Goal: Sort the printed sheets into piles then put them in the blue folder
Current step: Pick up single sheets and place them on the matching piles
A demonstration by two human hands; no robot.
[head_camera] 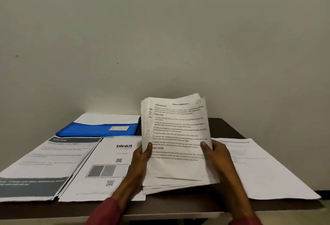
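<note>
Our left hand (142,156) and right hand (215,153) grip the "Replace Shoelaces" stack (176,133), fingers (148,147) clasping its sides. The "KITCHEN" pile (44,160) and "blinkit" pile (105,160) lie by the folder (89,130).

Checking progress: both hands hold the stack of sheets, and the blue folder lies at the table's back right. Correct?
No. The head view shows the blue folder at the back left of the table, not right. Both the left hand and the right hand do hold the stack of sheets.
</note>
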